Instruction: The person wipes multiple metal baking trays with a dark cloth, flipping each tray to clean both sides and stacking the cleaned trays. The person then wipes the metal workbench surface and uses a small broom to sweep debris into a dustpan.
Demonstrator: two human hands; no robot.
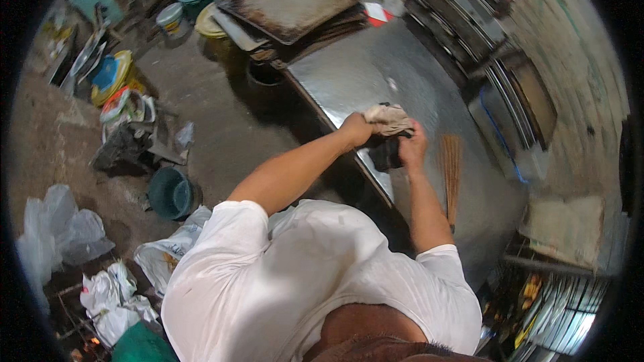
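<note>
A crumpled beige cloth (386, 118) is bunched between my two hands, above the near edge of a metal-topped table (352, 78). My left hand (357, 129) grips the cloth's left side with curled fingers. At its right side, my right hand (414, 147) pinches the cloth, and a small black part shows by the fingertips. I cannot tell whether this black part belongs to the cloth or to something under it. Below the cloth is a dark patch on the shiny surface, perhaps a reflection. A flat bundle of thin brown sticks (450, 176) lies right of my right forearm.
Stained baking trays (297, 0) are stacked at the table's far end. More metal trays (518, 103) lean along the wall side. On the floor to the left stand a dark green bucket (171, 193), a yellow tub (123, 73), lidded pails and plastic bags (65, 234).
</note>
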